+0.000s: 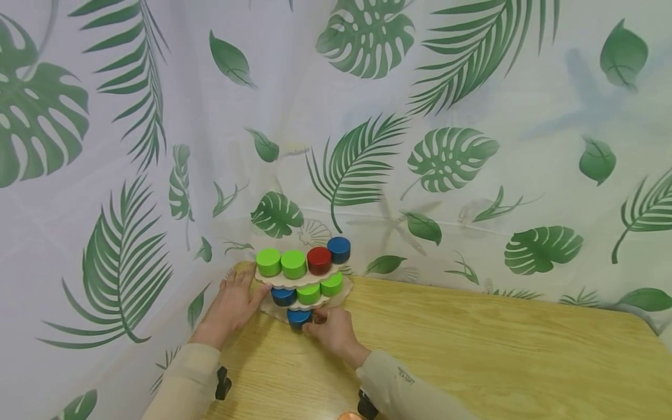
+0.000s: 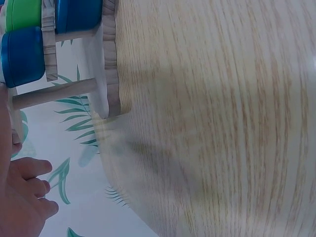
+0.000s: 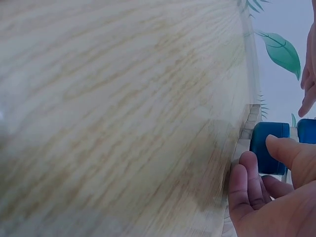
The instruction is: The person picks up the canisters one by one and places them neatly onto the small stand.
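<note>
A three-tier wooden stand with scalloped edges stands at the table's far left, bearing coloured round blocks. My left hand holds the left end of its top tier, thumb in front; the left wrist view shows its other fingers bent. On the lowest tier, my right hand pinches a blue block between thumb and fingers. Above it, the middle tier carries a blue block and two green ones. Along the top are two green blocks, a red block and a blue block.
The wood-grain table extends to the right. A white leaf-print curtain rises behind and to the left, close to the stand. Something orange peeks in at the bottom edge of the head view.
</note>
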Available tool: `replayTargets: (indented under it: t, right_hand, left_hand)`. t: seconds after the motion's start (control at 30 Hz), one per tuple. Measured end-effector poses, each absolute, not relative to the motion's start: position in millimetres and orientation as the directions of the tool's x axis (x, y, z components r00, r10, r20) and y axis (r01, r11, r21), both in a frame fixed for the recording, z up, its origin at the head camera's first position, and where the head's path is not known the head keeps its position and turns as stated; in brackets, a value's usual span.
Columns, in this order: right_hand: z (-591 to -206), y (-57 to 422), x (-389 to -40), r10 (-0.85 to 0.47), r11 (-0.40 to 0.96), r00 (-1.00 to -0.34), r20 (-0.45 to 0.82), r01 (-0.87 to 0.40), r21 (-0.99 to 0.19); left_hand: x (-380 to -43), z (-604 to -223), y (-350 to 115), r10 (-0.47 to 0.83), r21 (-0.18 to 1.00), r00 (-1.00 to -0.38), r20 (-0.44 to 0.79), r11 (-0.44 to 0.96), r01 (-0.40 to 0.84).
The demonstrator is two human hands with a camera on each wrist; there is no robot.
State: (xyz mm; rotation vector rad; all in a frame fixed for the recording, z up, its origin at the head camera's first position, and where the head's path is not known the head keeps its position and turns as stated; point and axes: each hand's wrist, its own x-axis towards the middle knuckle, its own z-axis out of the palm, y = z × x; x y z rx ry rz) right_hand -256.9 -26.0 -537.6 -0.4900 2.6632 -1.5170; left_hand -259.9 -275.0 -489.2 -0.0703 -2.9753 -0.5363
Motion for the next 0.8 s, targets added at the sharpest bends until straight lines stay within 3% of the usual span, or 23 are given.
replayTargets:
  t: [0.23,0.6,0.8]
  right_hand:
    - [-535.9,-23.6,-256.1,-0.293,0.496,-0.953,0.084,-0.226,-0.838]
    - [-517.7,8.3,-257.3,-0.403,0.525,-0.915,0.036,-0.263,-0.809]
    - [-510.0,25.5,-251.1,-0.470,0.467,-0.883,0.018,-0.266,-0.843]
  left_hand:
    - [-257.6,-489.8,-273.1,0.026,0.341,-0.991,0.132,0.937,0.070]
    - [-259.1,-488.7,-272.7,0.040,0.326,-0.990,0.135,0.942,0.082]
    - [-259.9,-490.3,-273.9,0.035,0.323,-0.990,0.133,0.943,0.077]
